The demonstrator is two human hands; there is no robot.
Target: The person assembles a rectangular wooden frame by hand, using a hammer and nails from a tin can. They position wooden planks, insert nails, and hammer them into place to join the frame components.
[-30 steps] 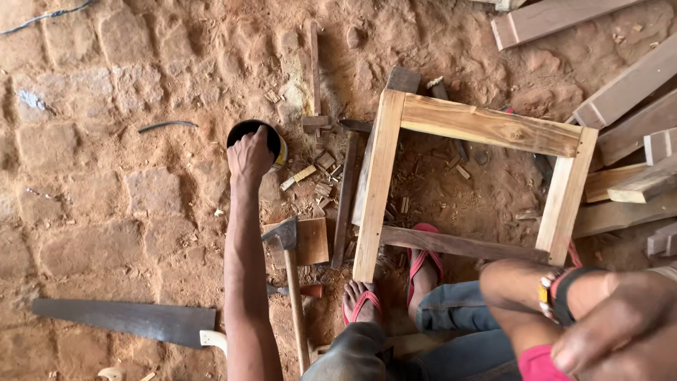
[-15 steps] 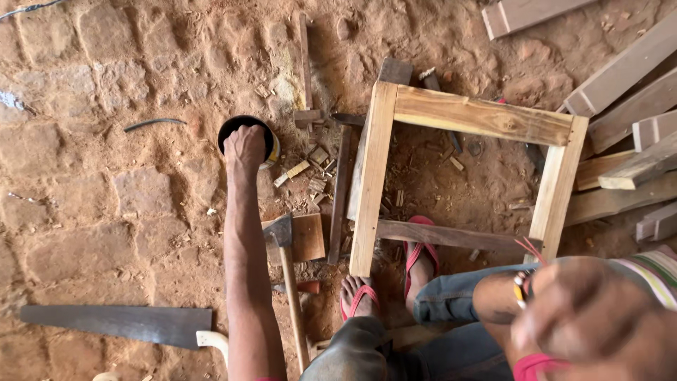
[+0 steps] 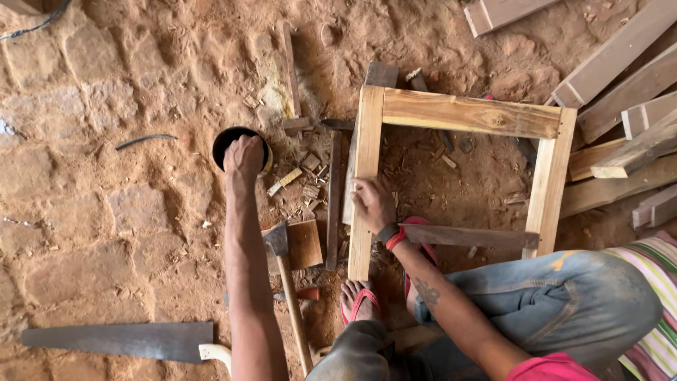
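Two bare hands work over the packed red-earth floor (image 3: 106, 233), apart from each other. The left hand (image 3: 243, 156) reaches far forward to a small round black tin with a yellowish rim (image 3: 238, 144), fingers bunched and dipped over its open mouth; whether they pinch anything inside I cannot tell. The tin stands out on the floor just left of the square pale-wood frame (image 3: 465, 113), probably so its contents stay within arm's reach without sitting under the work. The right hand (image 3: 372, 204) rests palm-down on the frame's left rail, fingers curled over the inner edge, seemingly steadying it; a foot in a red sandal (image 3: 358, 303) sits at the rail's near end.

Between tin and frame lies a litter of small wood offcuts (image 3: 300, 180). A wooden-handled hammer (image 3: 285, 282) lies beside the left forearm, head away from the person, and a dark-bladed handsaw with a pale handle (image 3: 120, 340) lies along the near-left floor. Stacked planks (image 3: 620, 92) crowd the right edge; the open room is to the left.
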